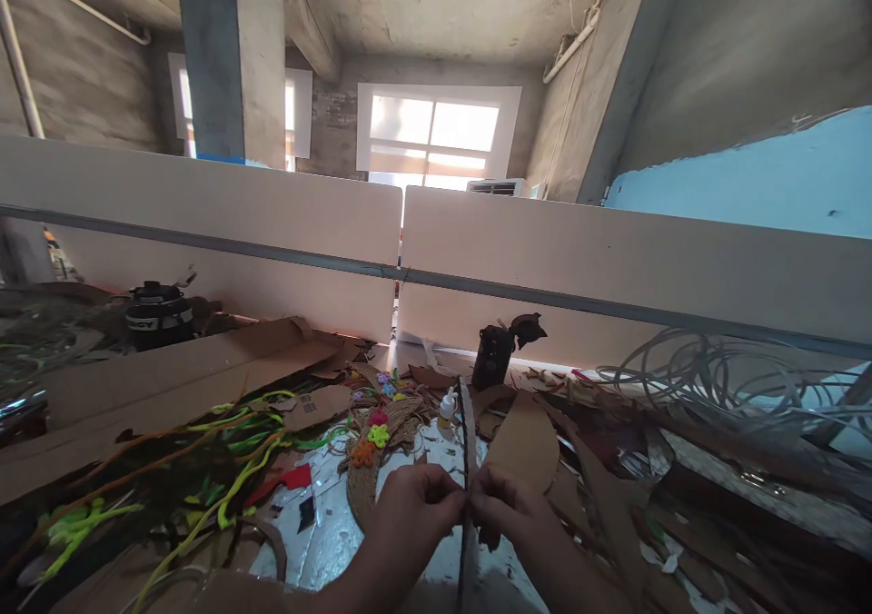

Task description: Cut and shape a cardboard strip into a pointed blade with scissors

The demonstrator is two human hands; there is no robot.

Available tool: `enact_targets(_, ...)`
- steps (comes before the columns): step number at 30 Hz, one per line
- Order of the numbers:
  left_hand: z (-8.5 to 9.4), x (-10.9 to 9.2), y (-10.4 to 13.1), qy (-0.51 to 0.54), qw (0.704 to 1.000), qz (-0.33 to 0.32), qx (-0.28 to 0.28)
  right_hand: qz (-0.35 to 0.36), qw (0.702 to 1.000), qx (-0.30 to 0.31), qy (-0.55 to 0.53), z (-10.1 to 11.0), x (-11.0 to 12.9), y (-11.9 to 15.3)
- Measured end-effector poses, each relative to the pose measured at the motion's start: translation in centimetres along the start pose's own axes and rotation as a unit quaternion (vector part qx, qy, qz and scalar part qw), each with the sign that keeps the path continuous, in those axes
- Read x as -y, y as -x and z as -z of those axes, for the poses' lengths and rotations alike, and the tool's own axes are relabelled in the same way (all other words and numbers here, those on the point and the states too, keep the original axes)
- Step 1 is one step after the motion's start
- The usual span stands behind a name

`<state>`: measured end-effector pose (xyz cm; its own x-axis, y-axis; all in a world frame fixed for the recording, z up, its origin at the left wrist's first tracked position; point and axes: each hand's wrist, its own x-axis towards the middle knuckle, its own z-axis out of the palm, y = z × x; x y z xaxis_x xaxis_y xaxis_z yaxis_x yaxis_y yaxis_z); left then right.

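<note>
A long narrow strip (pixel 468 432), dark along one edge and pale along the other, stands nearly upright between my hands. My left hand (pixel 417 516) pinches it from the left between thumb and fingers. From the right, my right hand (pixel 510 512) closes on the same strip, its fingertips almost touching those of the left. Just beyond sits a small white-tipped squeeze bottle (pixel 447 410). Left of it lies a curved brown fibre-wrapped piece (pixel 361 491) bearing small fuzzy flowers in orange, yellow-green (pixel 378 434) and pink. A rounded cardboard piece (pixel 524 441) is beside my right hand.
Green, yellow and orange fuzzy stems (pixel 238 432) sprawl on the left near folded cardboard (pixel 183 373). A black canister (pixel 494 357) stands at the back, another dark container (pixel 158 314) farther left. Coiled clear tubing (pixel 708 378) lies right. White partition panels (pixel 613 260) close off the back.
</note>
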<state>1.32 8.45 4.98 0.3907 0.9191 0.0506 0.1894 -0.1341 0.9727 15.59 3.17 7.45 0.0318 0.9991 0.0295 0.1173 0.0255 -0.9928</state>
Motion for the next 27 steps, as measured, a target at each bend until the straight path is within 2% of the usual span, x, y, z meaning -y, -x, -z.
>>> enact_targets(13, 0.0, -0.2, 0.0, 0.032, 0.999, 0.007, 0.005, 0.001, 1.0, 0.001, 0.003, 0.0, 0.2, -0.2)
enact_targets(21, -0.1, -0.8, 0.2, 0.055, 0.998, 0.018, 0.013, 0.007, 1.0, 0.002, -0.001, 0.3, -0.9, -0.4)
enact_targets(27, -0.2, -0.1, -0.4, 0.055, 0.998, 0.023, 0.004, 0.011, 1.0, -0.009, 0.017, 0.4, -2.1, -1.0)
